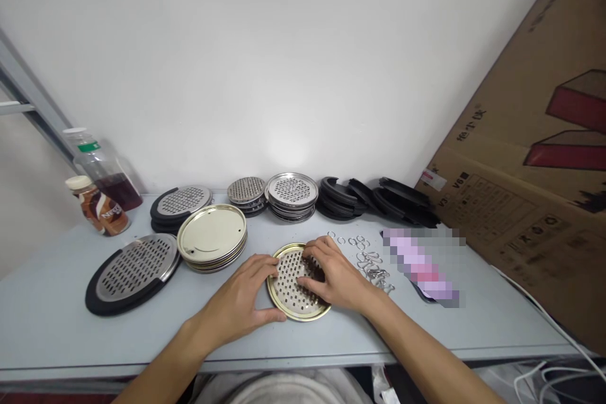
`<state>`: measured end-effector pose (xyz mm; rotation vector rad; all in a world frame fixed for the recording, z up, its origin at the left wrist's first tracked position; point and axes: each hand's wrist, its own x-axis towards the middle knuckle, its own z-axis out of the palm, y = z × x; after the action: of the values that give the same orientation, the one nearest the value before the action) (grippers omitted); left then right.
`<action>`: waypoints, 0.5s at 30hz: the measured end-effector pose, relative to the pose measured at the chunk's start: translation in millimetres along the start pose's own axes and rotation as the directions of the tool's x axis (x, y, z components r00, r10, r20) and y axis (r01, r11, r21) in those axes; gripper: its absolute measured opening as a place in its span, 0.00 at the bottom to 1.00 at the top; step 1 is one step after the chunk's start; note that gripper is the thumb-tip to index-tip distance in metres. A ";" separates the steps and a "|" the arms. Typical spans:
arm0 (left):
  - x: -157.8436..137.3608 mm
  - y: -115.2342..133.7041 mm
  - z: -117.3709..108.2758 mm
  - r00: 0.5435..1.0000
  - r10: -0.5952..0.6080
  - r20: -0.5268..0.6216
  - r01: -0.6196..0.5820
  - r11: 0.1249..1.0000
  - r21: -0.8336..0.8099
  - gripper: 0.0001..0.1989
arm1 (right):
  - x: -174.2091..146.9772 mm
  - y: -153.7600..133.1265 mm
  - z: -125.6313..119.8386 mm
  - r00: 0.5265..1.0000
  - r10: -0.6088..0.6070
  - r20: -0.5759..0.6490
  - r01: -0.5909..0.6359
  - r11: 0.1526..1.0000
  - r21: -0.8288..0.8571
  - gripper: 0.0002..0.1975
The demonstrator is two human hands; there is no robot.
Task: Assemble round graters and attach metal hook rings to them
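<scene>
A round metal grater disc, full of raised holes, lies inside a gold-rimmed metal lid on the table in front of me. My left hand grips the lid's left edge, thumb at the near side and fingertips at the upper left. From the right, my right hand curls its fingers and thumb onto the grater disc and covers part of it. Loose metal rings and small wire clasps are scattered just right of that hand. Left of the lid stands a stack of similar gold-rimmed lids.
Finished-looking grater discs in black rims sit at left. Bare grater discs and black plastic rims are stacked along the wall. Two bottles stand far left. A blurred purple object and a large cardboard box are at right.
</scene>
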<state>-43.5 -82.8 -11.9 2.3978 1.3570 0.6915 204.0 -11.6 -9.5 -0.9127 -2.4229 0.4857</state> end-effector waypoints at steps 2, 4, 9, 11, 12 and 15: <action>0.2 0.6 -0.3 1.000 0.002 0.002 -0.002 1.000 0.002 0.28 | 0.4 0.6 0.0 1.000 0.006 0.002 -0.006 1.000 0.015 0.15; 0.6 1.0 -0.6 1.000 0.002 0.003 -0.002 1.000 0.004 0.29 | 1.2 1.9 0.6 1.000 0.008 -0.006 -0.008 1.000 0.017 0.14; 0.6 1.3 -1.0 1.000 0.001 -0.019 -0.001 1.000 0.006 0.26 | 3.7 7.1 4.9 0.999 -0.038 -0.022 0.039 0.998 0.043 0.14; 0.1 1.6 -1.1 1.000 -0.003 -0.021 0.003 1.000 0.006 0.24 | 3.6 9.1 7.3 0.998 -0.056 -0.036 0.058 0.997 0.049 0.13; -0.2 1.7 -1.2 1.000 -0.007 -0.021 0.007 1.000 0.005 0.23 | 3.3 10.1 8.4 0.997 -0.060 -0.045 0.062 0.997 0.047 0.13; -1.2 1.8 -0.8 1.000 -0.021 -0.012 0.021 1.000 0.005 0.21 | 2.3 12.8 10.8 0.996 -0.052 -0.066 0.054 0.998 0.039 0.12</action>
<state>-43.2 -84.7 -10.6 2.3840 1.3884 0.6986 202.8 -2.5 -23.7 -0.8322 -2.3633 0.4761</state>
